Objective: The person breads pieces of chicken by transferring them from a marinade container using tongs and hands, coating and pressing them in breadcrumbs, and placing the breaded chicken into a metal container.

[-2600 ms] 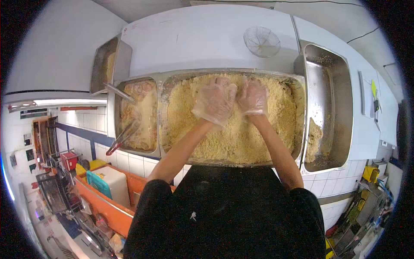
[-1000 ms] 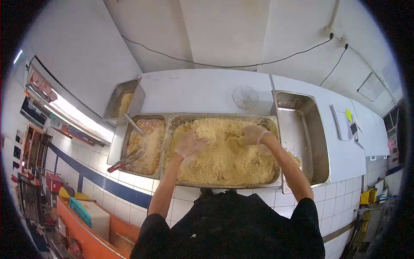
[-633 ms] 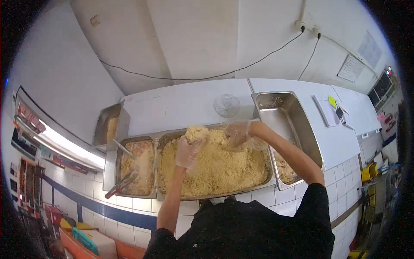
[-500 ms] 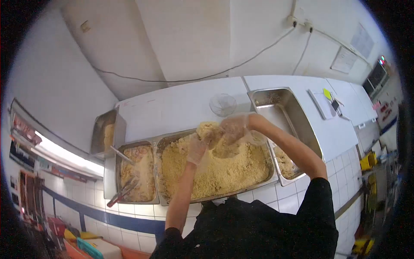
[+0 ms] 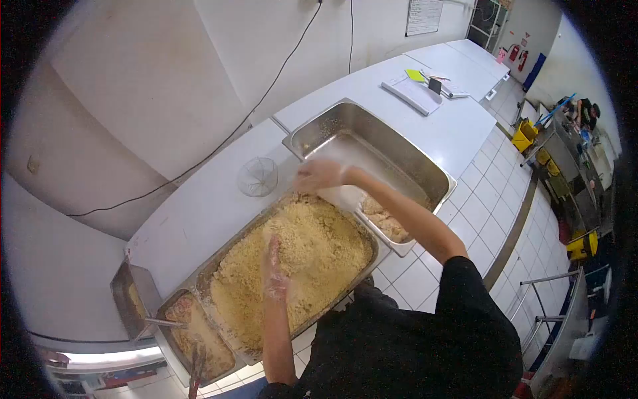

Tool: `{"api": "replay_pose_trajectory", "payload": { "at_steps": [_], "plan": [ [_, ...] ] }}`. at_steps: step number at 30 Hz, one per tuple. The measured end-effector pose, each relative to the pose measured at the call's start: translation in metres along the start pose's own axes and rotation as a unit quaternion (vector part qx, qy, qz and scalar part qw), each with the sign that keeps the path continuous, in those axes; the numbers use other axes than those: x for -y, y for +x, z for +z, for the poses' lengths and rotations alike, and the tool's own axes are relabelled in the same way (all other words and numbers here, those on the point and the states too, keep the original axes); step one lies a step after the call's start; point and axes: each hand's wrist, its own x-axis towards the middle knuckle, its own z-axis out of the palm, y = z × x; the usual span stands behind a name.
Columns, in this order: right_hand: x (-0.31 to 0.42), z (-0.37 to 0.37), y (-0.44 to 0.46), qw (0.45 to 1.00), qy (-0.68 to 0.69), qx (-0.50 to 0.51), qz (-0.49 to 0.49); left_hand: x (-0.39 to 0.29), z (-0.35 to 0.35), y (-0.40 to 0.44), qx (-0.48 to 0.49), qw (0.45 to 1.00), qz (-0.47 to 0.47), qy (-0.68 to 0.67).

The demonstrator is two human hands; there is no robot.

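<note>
My left hand (image 5: 275, 272), in a clear plastic glove, is over the yellowish crumbs (image 5: 246, 272) in the large metal tray (image 5: 312, 324). Its fingers are stretched out, seen edge-on, and it holds nothing. My right hand (image 5: 321, 175), also gloved, is above the tray's far right corner, beside the deep metal pan (image 5: 425, 163). Its fingers are bent and blurred together; what they hold cannot be made out. Pale coated pieces (image 5: 385, 219) lie at the near end of that pan, partly behind my right forearm.
A round wire strainer (image 5: 258, 177) lies on the white counter (image 5: 189, 226). Metal tongs (image 5: 196, 362) rest on a smaller tray (image 5: 229, 366) of floury pieces at lower left, near another metal container (image 5: 143, 292). Papers (image 5: 412, 93) lie farther back. A person (image 5: 586, 113) is far right.
The view has swung right. My hands, together around a crumbed clump shortly before, are now apart: the left is down over the crumbs, the right has moved toward the deep pan.
</note>
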Motion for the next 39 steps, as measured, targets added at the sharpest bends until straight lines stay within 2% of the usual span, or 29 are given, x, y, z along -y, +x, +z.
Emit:
{"api": "replay_pose_trajectory", "payload": {
  "at_steps": [2,3,5,6,8,9,13,15,16,17,18,19,20,21,22,23,24,25,26,28,29,31,33,35,37,38,39],
  "plan": [
    [-0.07,-0.01,-0.031,0.995,-0.013,-0.087,0.039,0.006,-0.013,0.008,0.092,0.973,0.198,0.081],
    [-0.113,-0.005,-0.044,0.991,-0.084,-0.064,0.08,0.005,-0.007,0.014,0.09,0.972,0.197,0.087],
    [-0.156,0.001,-0.068,0.958,-0.22,-0.011,0.184,-0.007,0.024,0.036,0.164,0.939,0.284,0.1],
    [-0.164,0.004,-0.08,0.927,-0.284,0.019,0.246,-0.013,0.045,0.052,0.166,0.939,0.28,0.11],
    [-0.194,0.013,-0.097,0.934,-0.253,0.051,0.246,-0.024,0.095,0.091,0.056,0.985,0.081,0.139],
    [-0.21,0.02,-0.104,0.937,-0.233,0.089,0.245,-0.026,0.114,0.101,0.057,0.985,0.075,0.147],
    [-0.258,0.045,-0.1,0.936,-0.187,0.153,0.256,-0.027,0.182,0.127,0.197,0.952,0.122,0.2],
    [-0.268,0.05,-0.087,0.938,-0.079,0.245,0.234,-0.02,0.211,0.143,0.23,0.941,0.128,0.215],
    [-0.246,0.037,-0.09,0.938,-0.074,0.246,0.232,-0.015,0.227,0.151,0.156,0.966,0.056,0.197],
    [-0.199,0.009,-0.102,0.96,-0.043,0.208,0.184,-0.012,0.236,0.16,0.08,0.981,-0.014,0.176],
    [-0.172,-0.003,-0.113,0.976,-0.01,0.17,0.136,-0.006,0.232,0.174,0.076,0.981,-0.019,0.177],
    [-0.195,0.025,-0.115,0.975,-0.006,0.176,0.135,0.006,0.218,0.192,0.101,0.956,-0.011,0.275],
    [-0.239,0.073,-0.112,0.997,-0.018,0.073,0.034,0.017,0.208,0.207,0.125,0.921,-0.003,0.368],
    [-0.261,0.102,-0.111,0.997,-0.031,-0.029,-0.071,0.027,0.207,0.22,0.118,0.923,-0.004,0.366],
    [-0.193,0.053,-0.138,0.998,-0.058,0.018,-0.008,0.036,0.207,0.231,0.143,0.866,-0.006,0.48],
    [-0.204,0.06,-0.139,0.998,-0.059,0.027,-0.015,0.042,0.21,0.238,0.165,0.794,-0.01,0.585],
    [-0.225,0.07,-0.145,0.99,-0.123,-0.002,-0.066,0.049,0.216,0.24,0.153,0.799,-0.014,0.582],
    [-0.228,0.068,-0.146,0.975,-0.184,-0.032,-0.118,0.058,0.225,0.241,0.178,0.751,-0.008,0.635],
    [-0.23,0.067,-0.149,0.975,-0.179,-0.022,-0.126,0.066,0.228,0.24,0.205,0.698,-0.006,0.686],
    [-0.206,0.03,-0.152,0.991,-0.103,0.08,0.005,0.101,0.212,0.252,0.223,0.71,-0.039,0.667],
    [-0.209,0.025,-0.146,0.991,-0.103,0.081,0.004,0.111,0.208,0.26,0.249,0.719,-0.061,0.646],
    [-0.21,0.018,-0.136,0.969,-0.134,0.165,0.129,0.096,0.22,0.254,0.254,0.725,-0.053,0.639],
    [-0.202,0.004,-0.131,0.969,-0.151,0.166,0.103,0.09,0.222,0.25,0.259,0.73,-0.048,0.631],
    [-0.205,0.003,-0.131,0.969,-0.172,0.163,0.076,0.092,0.218,0.259,0.183,0.746,0.041,0.639],
    [-0.239,0.032,-0.13,0.99,-0.122,0.043,-0.061,0.082,0.226,0.258,0.164,0.741,0.061,0.648],
    [-0.254,0.055,-0.13,0.989,-0.123,0.049,-0.064,0.075,0.23,0.254,0.146,0.733,0.081,0.659],
    [-0.268,0.082,-0.133,0.991,-0.086,0.011,-0.1,0.072,0.236,0.247,0.141,0.736,0.079,0.657]
  ]
}}
